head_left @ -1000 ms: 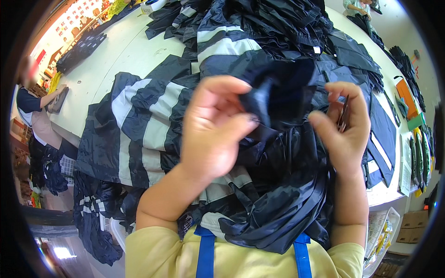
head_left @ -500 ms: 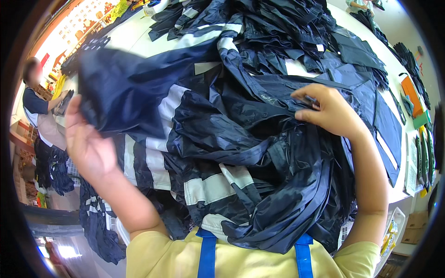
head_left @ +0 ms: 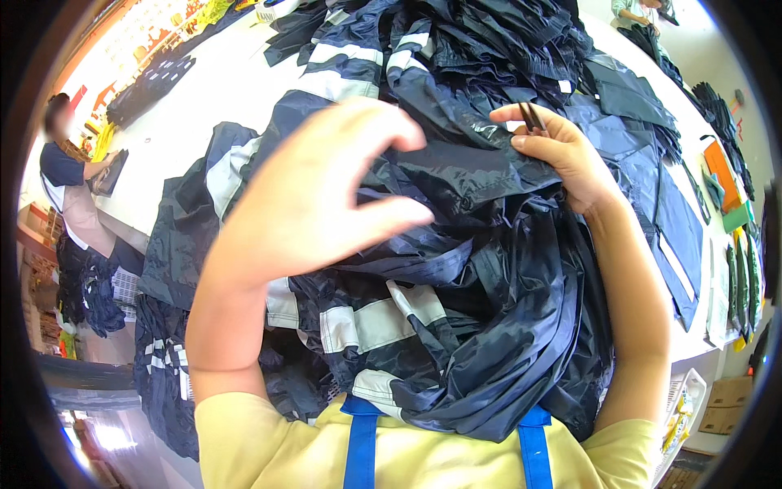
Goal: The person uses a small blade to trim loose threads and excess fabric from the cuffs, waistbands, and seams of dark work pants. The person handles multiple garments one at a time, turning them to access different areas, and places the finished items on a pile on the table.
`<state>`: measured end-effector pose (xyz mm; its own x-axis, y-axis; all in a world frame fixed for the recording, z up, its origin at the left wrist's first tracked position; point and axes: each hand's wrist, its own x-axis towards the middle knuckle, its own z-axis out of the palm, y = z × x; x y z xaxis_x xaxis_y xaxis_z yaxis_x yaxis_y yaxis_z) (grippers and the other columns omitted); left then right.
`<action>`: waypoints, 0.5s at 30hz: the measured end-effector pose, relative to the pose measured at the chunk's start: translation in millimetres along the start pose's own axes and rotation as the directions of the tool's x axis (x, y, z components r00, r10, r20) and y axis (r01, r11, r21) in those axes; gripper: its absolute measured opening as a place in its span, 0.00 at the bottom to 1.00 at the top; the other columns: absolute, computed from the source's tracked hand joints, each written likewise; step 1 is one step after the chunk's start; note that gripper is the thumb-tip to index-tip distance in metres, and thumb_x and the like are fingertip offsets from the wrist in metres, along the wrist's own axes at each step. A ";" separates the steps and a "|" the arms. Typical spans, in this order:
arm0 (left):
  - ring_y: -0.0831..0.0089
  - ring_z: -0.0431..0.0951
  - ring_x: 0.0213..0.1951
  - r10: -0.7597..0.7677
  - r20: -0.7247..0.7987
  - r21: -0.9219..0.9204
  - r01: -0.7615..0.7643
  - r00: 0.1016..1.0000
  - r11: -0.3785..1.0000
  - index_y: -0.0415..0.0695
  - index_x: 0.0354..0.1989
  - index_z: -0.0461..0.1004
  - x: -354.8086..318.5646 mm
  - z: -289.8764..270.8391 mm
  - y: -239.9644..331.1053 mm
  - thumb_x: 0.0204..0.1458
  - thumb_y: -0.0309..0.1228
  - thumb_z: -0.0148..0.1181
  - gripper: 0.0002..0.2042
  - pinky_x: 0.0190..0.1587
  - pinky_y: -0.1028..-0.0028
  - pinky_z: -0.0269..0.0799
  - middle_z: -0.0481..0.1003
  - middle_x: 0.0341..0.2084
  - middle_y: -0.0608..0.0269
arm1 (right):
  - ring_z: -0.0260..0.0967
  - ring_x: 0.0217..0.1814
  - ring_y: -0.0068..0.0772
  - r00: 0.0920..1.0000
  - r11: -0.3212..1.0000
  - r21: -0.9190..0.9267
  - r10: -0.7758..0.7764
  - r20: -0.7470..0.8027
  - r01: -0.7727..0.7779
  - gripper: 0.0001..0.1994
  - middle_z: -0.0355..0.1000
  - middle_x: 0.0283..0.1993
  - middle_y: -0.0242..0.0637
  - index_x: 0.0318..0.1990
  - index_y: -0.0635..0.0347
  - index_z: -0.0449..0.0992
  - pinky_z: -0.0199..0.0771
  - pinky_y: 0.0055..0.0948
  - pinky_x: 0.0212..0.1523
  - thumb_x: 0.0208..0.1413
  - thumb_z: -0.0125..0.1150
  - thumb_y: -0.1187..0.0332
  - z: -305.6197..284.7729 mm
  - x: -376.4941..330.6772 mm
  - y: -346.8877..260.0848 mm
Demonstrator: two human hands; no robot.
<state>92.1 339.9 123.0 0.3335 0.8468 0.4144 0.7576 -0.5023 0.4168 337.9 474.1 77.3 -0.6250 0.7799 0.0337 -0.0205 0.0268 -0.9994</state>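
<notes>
A heap of dark navy garments point(head_left: 521, 326), glossy and crumpled, with white bands, lies in front of me and spills over the table's near edge. My left hand point(head_left: 318, 196), smeared by motion, is raised over the left part of the heap. Its thumb and fingers are spread apart, with nothing between them. My right hand point(head_left: 570, 159) is at the heap's upper right, its thumb beside the dark cloth. Between its fingers it holds small dark thread snips point(head_left: 533, 119), their two points upward. Whether the right fingertips also pinch the cloth I cannot tell.
A large pile of dark garments point(head_left: 505, 49) rises at the far side of the white table point(head_left: 220, 85). Folded dark pieces point(head_left: 672, 220) lie right, near an orange box point(head_left: 723, 171). Another person point(head_left: 69, 175) stands at the left; a white basket point(head_left: 684, 416) is low right.
My left hand has let go of the dark cloth it was flinging out at the left and moved right over the heap. The cloth now lies down. My right hand has risen slightly.
</notes>
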 end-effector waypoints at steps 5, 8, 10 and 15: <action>0.54 0.71 0.46 0.154 -0.087 0.057 -0.149 0.984 0.987 0.42 0.44 0.68 25.3 60.0 12.0 0.41 0.29 0.64 0.20 0.50 0.66 0.67 0.70 0.43 0.53 | 0.71 0.36 0.18 0.997 0.993 0.116 0.008 -0.077 0.001 0.12 0.74 0.37 0.34 0.44 0.63 0.75 0.71 0.16 0.36 0.53 0.53 0.73 9.4 -9.4 -10.5; 0.62 0.75 0.28 0.146 -0.138 -0.141 -0.166 0.980 0.976 0.39 0.35 0.71 34.4 65.1 -0.3 0.44 0.21 0.58 0.09 0.33 0.72 0.70 0.72 0.24 0.59 | 0.71 0.37 0.20 0.981 0.977 0.212 0.066 -0.184 -0.026 0.18 0.73 0.42 0.37 0.52 0.63 0.70 0.73 0.17 0.36 0.54 0.55 0.68 16.8 -20.3 -20.2; 0.77 0.71 0.27 -0.058 -0.124 -0.370 0.008 0.991 0.929 0.38 0.34 0.71 30.4 63.0 4.4 0.50 0.21 0.54 0.04 0.31 0.79 0.67 0.71 0.23 0.64 | 0.70 0.34 0.18 0.986 0.983 0.101 -0.143 -0.084 0.152 0.24 0.71 0.46 0.38 0.57 0.63 0.63 0.72 0.17 0.36 0.53 0.59 0.68 11.2 -31.8 -14.6; 0.87 0.64 0.26 -0.068 -0.219 -0.423 -0.032 0.973 0.905 0.38 0.34 0.71 32.5 68.6 -2.4 0.57 0.26 0.53 0.04 0.29 0.83 0.61 0.67 0.22 0.73 | 0.59 0.32 0.11 0.889 0.823 -0.486 -0.422 -0.180 0.292 0.21 0.70 0.36 0.29 0.51 0.64 0.69 0.58 0.13 0.30 0.48 0.64 0.75 29.4 -37.7 0.2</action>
<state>139.6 380.7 80.0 0.1506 0.8202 0.5519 0.4377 -0.5559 0.7067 338.5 426.4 75.8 -0.4062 0.7943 0.4518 0.1798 0.5542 -0.8127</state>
